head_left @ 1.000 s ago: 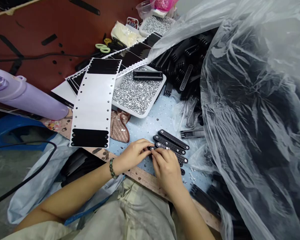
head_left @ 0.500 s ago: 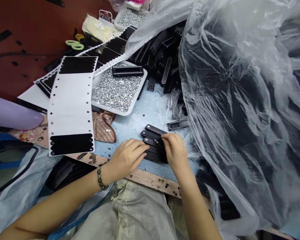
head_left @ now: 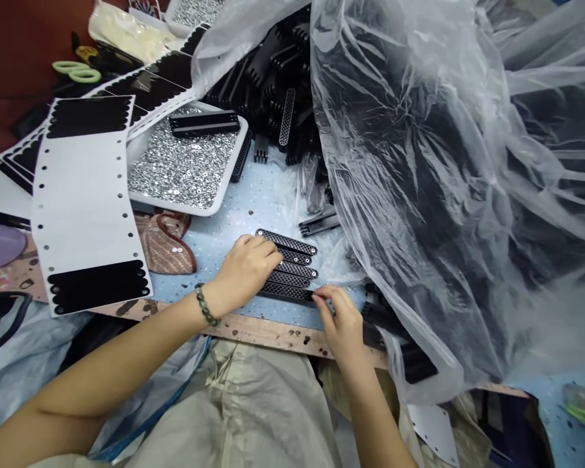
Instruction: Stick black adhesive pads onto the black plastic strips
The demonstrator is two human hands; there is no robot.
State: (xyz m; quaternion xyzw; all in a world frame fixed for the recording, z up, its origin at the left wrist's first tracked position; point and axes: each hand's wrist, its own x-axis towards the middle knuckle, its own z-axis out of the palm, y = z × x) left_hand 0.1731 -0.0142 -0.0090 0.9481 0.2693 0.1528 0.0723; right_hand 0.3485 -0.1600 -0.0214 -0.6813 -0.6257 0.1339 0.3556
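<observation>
A row of black cross-hatched strips [head_left: 292, 270] lies on the blue tabletop, with small silver washers on several rounded ends. My left hand [head_left: 248, 263] is over the strips' left ends, its fingers curled down and close together. The fingertips are hidden, so what they pinch cannot be made out. At the right end of the nearest strip, my right hand [head_left: 340, 318] has thumb and forefinger pinched together. Anything between them is too small to name. A white tray [head_left: 209, 209] of small silver washers stands beyond my left hand, a black slotted piece [head_left: 205, 123] lying on top.
White sheets with black scalloped stickers [head_left: 85, 175] lie at left, near a brown cloth piece [head_left: 168, 244] and green-handled scissors [head_left: 77, 71]. Clear plastic sheeting [head_left: 419, 162] covers the right side, beside a heap of black pieces [head_left: 268, 84]. The wooden table edge [head_left: 273, 335] runs before me.
The view has shifted right. My left hand has moved onto the strips' left ends. My right hand has gone from the upper strips to the nearest strip's right end, uncovering the other right ends.
</observation>
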